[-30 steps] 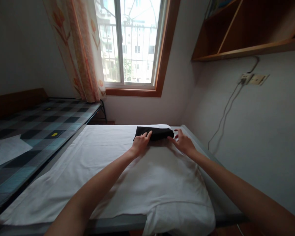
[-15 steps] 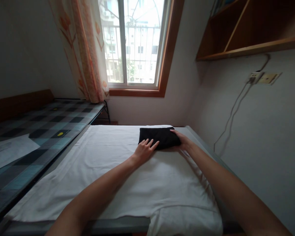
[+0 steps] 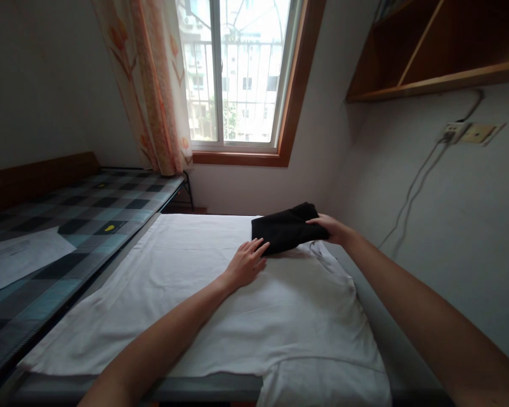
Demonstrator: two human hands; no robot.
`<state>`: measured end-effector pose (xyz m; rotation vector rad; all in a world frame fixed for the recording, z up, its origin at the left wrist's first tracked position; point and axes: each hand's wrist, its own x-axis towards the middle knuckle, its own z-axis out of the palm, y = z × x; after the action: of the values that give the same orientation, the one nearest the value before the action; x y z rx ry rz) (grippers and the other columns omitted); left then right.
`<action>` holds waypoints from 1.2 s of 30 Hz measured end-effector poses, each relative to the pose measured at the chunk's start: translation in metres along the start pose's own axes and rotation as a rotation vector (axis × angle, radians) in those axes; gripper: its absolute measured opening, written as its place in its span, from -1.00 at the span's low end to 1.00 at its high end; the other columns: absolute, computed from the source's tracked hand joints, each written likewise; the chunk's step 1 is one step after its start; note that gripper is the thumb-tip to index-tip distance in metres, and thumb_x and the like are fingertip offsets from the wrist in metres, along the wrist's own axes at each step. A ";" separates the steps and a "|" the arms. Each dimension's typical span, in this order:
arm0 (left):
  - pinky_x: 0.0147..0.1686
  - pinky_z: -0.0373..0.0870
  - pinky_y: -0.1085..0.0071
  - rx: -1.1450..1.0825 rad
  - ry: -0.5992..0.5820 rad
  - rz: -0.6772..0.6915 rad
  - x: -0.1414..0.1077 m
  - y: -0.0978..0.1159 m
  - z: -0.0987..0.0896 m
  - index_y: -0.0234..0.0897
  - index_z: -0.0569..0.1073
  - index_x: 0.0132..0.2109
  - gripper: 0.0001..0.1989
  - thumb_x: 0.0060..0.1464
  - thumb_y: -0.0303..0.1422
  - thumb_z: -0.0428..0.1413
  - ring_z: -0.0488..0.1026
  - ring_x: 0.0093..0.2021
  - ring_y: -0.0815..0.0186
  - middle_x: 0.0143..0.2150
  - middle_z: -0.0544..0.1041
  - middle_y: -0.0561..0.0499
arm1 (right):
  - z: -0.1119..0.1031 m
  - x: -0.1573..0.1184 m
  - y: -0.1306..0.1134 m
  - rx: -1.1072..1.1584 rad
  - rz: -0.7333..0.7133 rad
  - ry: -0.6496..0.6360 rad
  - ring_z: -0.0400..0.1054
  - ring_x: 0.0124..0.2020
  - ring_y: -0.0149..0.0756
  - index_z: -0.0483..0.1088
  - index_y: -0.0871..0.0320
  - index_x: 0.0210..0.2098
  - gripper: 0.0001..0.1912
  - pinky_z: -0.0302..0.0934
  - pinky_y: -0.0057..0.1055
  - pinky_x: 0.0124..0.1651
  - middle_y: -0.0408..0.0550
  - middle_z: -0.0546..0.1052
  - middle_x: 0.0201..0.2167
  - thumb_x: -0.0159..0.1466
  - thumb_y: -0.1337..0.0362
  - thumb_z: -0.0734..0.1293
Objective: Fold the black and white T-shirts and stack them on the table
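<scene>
A white T-shirt lies spread out over a grey board-like surface, one sleeve hanging over the near edge. On its far right part is a folded black cloth, its right side raised and tilted. My right hand grips that right end, thumb on top and the other fingers beneath, mostly hidden. My left hand rests flat on the T-shirt with fingers spread, fingertips at the near left corner of the black cloth. Whether they press on the cloth I cannot tell.
At left stands a bed with a checked mattress, and a paper sheet on it. A curtain hangs beside the window. A wooden shelf and a socket with a cord are on the right wall.
My right hand has raised the right end of the black cloth and moved it slightly right. My left hand has slid a little toward me, off the cloth's near edge. The view shifted slightly.
</scene>
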<state>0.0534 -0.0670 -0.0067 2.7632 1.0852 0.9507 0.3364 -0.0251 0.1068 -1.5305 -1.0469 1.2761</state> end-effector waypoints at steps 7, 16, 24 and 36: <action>0.17 0.31 0.09 0.003 -0.044 -0.018 -0.001 -0.005 0.005 -0.18 0.30 0.25 -0.58 0.27 -0.29 0.01 0.35 0.21 0.14 0.27 0.34 -0.17 | -0.043 0.000 -0.046 0.364 -0.472 0.403 0.50 -0.35 -0.30 0.41 0.14 -0.14 -0.68 0.45 -0.36 -0.33 -0.14 0.57 -0.37 0.13 0.53 0.29; 0.11 0.36 0.17 0.003 -0.061 -0.019 0.000 -0.005 0.006 -0.18 0.47 0.04 -0.73 0.24 -0.31 0.02 0.44 0.08 0.18 0.07 0.50 -0.11 | -0.090 0.004 0.071 0.191 -0.138 0.722 0.50 -0.20 -0.20 0.27 0.07 -0.32 -0.69 0.51 -0.31 -0.34 -0.06 0.53 -0.14 0.00 0.48 0.38; 0.10 0.36 0.20 0.013 -0.054 -0.009 -0.001 -0.003 0.005 -0.20 0.50 -0.03 -0.77 0.25 -0.35 0.01 0.45 0.05 0.20 0.03 0.52 -0.08 | -0.094 -0.001 0.073 -0.086 -0.037 0.913 0.37 0.03 0.15 0.31 0.11 -0.01 -0.48 0.45 -0.09 -0.20 0.29 0.38 0.09 0.03 0.39 0.42; 0.16 0.32 0.22 0.024 -0.094 -0.023 -0.001 -0.004 0.005 -0.19 0.49 0.01 -0.74 0.24 -0.36 0.00 0.42 0.11 0.20 0.08 0.50 -0.07 | -0.046 -0.005 0.104 -1.373 -0.351 0.593 -0.10 0.35 0.21 0.27 0.37 0.23 -0.41 -0.27 0.22 0.30 0.36 0.23 0.27 0.31 0.13 0.17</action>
<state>0.0532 -0.0639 -0.0125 2.7767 1.1188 0.8013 0.3893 -0.0633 0.0136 -2.2737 -1.7545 -0.3668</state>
